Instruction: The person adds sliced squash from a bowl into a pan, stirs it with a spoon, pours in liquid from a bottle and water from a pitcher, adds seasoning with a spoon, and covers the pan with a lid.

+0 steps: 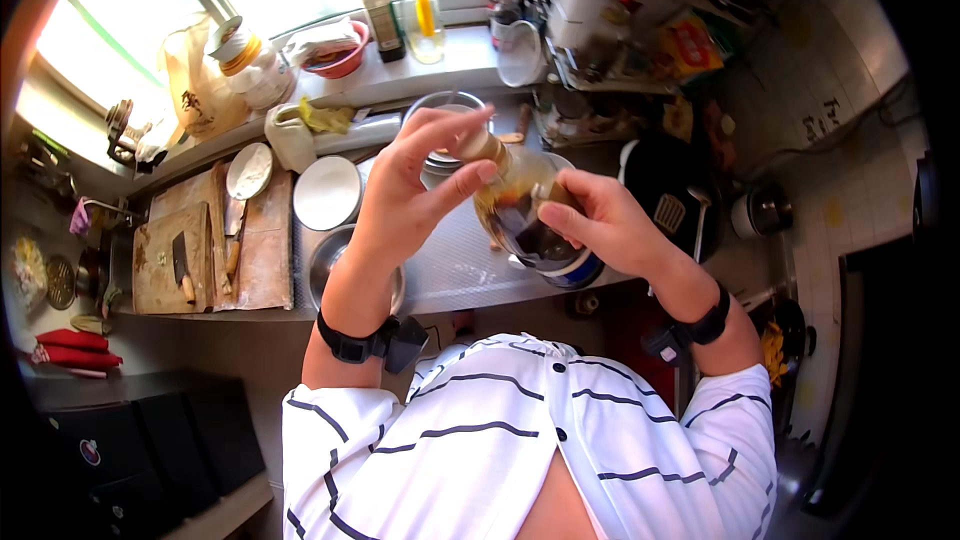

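Note:
A clear jar or bottle with dark contents (499, 210) is tilted between my hands above the counter, its pale cap end (480, 144) towards the upper left. My left hand (427, 176) is at that end, thumb and fingers spread around the cap; whether they touch it cannot be told. The fingers of my right hand (604, 217) are closed on the jar's side. Below the jar stands a dark, blue-banded container (574, 270), partly hidden. Behind my left hand are a steel bowl (322, 266) and glass bowls (442, 99).
Wooden boards (262, 262) lie at the left with a cleaver (180, 259), a knife (234, 255) and a dish of white powder (250, 171). Beside them is a white plate (328, 193). Bottles (384, 22) line the sill. A black wok (652, 165) and a slotted turner (669, 212) are at the right.

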{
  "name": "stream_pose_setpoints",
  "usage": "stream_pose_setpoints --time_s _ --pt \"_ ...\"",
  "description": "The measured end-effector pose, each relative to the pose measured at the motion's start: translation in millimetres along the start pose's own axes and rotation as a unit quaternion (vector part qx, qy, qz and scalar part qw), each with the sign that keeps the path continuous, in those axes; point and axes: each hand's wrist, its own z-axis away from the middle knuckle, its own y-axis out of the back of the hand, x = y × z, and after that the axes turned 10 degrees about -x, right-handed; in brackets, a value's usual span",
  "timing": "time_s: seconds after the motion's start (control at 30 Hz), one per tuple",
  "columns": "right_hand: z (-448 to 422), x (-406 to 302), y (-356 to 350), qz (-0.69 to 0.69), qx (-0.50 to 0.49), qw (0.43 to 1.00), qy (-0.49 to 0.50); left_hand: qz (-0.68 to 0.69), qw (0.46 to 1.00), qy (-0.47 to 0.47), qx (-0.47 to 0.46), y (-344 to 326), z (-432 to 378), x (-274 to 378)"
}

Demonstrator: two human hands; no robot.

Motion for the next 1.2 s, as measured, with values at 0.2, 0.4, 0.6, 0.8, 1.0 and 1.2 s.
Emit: stream_pose_setpoints --time_s 0.2,0.4,0.6,0.8,1.0,1.2 --pt "-121 -6 5 -0.074 -0.042 0.995 0.053 0.136 0.971 0.018 0.195 63 13 -20" --pt "-229 15 38 -0.222 0.083 0.971 -0.039 0.141 0.955 0.099 0.243 102 76 -42" --pt "-329 56 88 -0.202 0.18 0.957 -0.105 0.177 0.908 0.219 0.309 114 139 -58" --pt "-394 108 115 -0.259 0.281 0.921 0.074 0.184 0.882 0.256 0.351 119 162 -71" --pt "-421 147 127 -0.281 0.348 0.89 0.084 0.172 0.89 0.269 0.327 113 162 -83" --pt "-436 184 123 -0.014 0.477 0.859 0.184 0.19 0.898 0.283 0.278 100 139 -92"
